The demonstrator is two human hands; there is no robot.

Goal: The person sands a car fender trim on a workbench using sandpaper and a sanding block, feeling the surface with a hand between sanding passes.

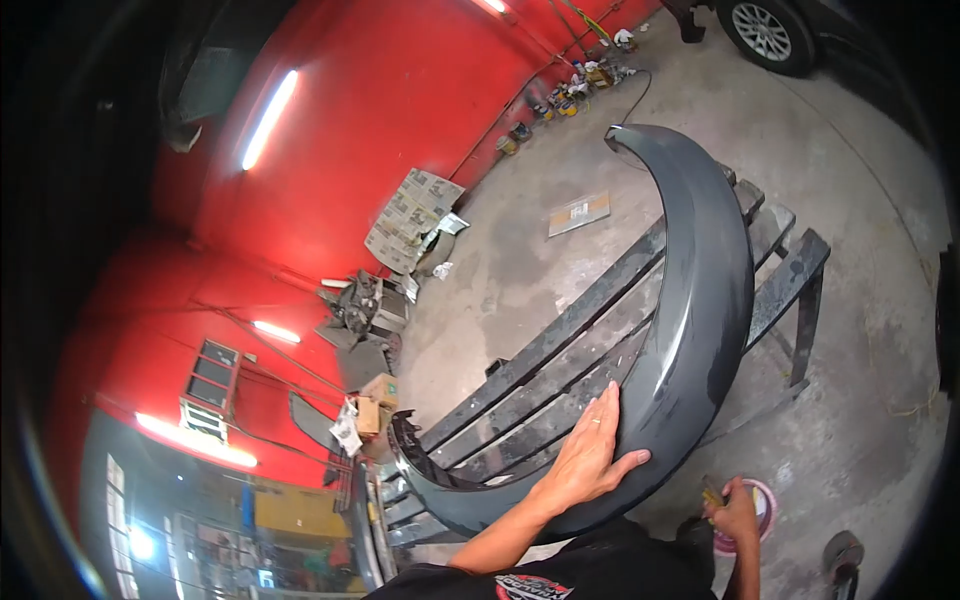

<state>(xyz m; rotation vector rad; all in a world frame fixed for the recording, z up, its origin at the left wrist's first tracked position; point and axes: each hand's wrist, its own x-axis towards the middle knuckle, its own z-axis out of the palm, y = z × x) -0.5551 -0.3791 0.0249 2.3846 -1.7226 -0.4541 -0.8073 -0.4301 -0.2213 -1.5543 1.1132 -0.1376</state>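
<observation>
A dark grey, curved wheel-arch trim [700, 270] lies across a slatted black bench [560, 335], its surface glossy and wet-looking in patches. My left hand [592, 450] rests on the trim's inner edge, fingers stretched out and thumb apart. Lower right, my right hand [738, 512] is closed around a small flat piece [713, 492], dark with a yellowish part, whose kind I cannot make out. Just behind that hand is a round container with a pink rim [768, 505], partly covered by the hand.
The bench's slanted leg [806, 335] stands at the right. A flat cardboard piece [579, 214] lies on the concrete floor. Cans and bottles [565, 100], boxes [378, 392] and newspaper-covered panels [412, 215] line the red wall. A car wheel [765, 35] is at top right.
</observation>
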